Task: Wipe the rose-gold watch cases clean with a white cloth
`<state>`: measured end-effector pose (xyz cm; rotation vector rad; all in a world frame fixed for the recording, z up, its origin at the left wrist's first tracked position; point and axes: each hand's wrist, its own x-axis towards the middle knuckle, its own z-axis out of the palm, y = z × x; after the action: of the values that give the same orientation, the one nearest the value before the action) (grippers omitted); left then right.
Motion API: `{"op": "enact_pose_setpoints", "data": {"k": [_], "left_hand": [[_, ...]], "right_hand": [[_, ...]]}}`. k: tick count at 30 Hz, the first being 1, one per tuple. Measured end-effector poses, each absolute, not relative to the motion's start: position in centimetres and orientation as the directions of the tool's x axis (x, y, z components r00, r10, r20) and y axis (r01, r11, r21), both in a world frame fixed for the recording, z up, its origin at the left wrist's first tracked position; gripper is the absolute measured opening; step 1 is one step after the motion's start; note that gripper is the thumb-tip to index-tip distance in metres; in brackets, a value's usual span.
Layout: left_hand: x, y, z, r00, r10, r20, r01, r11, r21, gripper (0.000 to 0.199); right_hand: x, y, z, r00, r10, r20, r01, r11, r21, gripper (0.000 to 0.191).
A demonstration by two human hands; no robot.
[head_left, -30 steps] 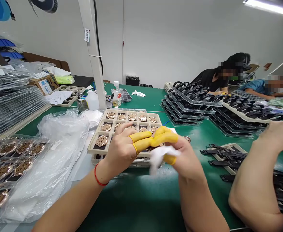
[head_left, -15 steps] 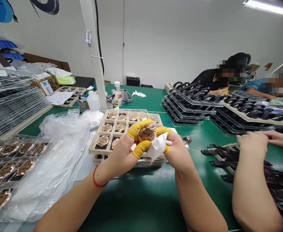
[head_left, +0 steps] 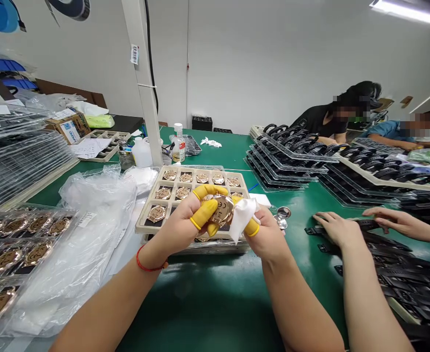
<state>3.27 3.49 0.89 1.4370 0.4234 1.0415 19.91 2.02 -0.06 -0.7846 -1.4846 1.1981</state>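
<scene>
A round rose-gold watch case (head_left: pixel 222 209), its marked face toward me, is gripped by my left hand (head_left: pixel 191 215), whose fingertips wear yellow covers. At the case's right edge, my right hand (head_left: pixel 266 230) pinches a white cloth (head_left: pixel 243 217); its fingertips are partly hidden behind the cloth. Both hands are above the front of a beige compartment tray (head_left: pixel 141 226) holding rows of similar watch cases. Clear trays lie stacked under it.
Plastic bags (head_left: pixel 86 244) and a clear tray of cases (head_left: pixel 20 266) lie left. Small round metal parts (head_left: pixel 282 215) sit right of my hands. A co-worker's hands (head_left: pixel 337 230) touch black straps (head_left: pixel 405 269). Behind stand a pole (head_left: pixel 141 78) and bottle (head_left: pixel 178 144).
The watch case has turned and sits slightly lower and left. My left fingers have shifted around it. The cloth has moved to its right edge. The co-worker's arms have moved left and apart.
</scene>
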Motion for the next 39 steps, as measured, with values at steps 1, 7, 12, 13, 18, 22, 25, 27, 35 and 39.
{"op": "enact_pose_setpoints", "data": {"k": [1,7,12,13,18,22,25,27,35,39], "left_hand": [[3.4,3.5,0.7,0.473,0.799,0.372,-0.331,-0.231,0.915,0.035],[3.3,3.6,-0.5,0.186,0.734,0.653,0.018,-0.667,0.744,0.025],[3.5,3.9,0.1,0.390,0.798,0.459,-0.158,-0.433,0.888,0.032],[3.7,3.9,0.2,0.413,0.811,0.414,-0.237,-0.343,0.909,0.037],[5.1,3.4,-0.4,0.221,0.871,0.439,-0.347,-0.350,0.870,0.039],[5.4,3.3,-1.1,0.090,0.832,0.547,-0.249,-0.513,0.821,0.029],[5.2,3.4,-0.7,0.183,0.882,0.434,-0.370,-0.347,0.862,0.032],[4.9,3.4,-0.1,0.268,0.903,0.335,-0.464,-0.184,0.867,0.033],[4.7,4.2,-0.1,0.319,0.941,0.110,-0.286,-0.014,0.958,0.031],[6.1,5.3,-2.6,0.328,0.920,0.215,0.449,-0.352,0.821,0.026]], "right_hand": [[19.6,2.1,-0.2,-0.256,0.916,0.310,-0.144,0.281,-0.949,0.025],[18.7,2.4,-0.7,-0.213,0.932,0.293,-0.172,0.259,-0.950,0.030],[19.0,2.3,-0.8,-0.163,0.913,0.374,-0.153,0.351,-0.924,0.020],[19.1,2.3,-0.9,-0.158,0.898,0.411,-0.140,0.392,-0.909,0.017],[18.7,2.5,-0.9,-0.151,0.841,0.520,0.014,0.527,-0.849,0.018],[18.1,2.5,-0.7,-0.139,0.816,0.560,0.046,0.571,-0.820,0.024],[17.9,2.3,-0.5,-0.138,0.782,0.607,0.053,0.618,-0.784,0.022],[18.2,2.3,-0.5,-0.145,0.719,0.679,0.132,0.695,-0.707,0.019],[21.4,3.2,0.5,0.045,0.718,0.695,0.179,0.678,-0.713,0.020],[23.1,3.5,2.3,0.335,0.881,0.334,-0.267,0.429,-0.863,0.015]]}}
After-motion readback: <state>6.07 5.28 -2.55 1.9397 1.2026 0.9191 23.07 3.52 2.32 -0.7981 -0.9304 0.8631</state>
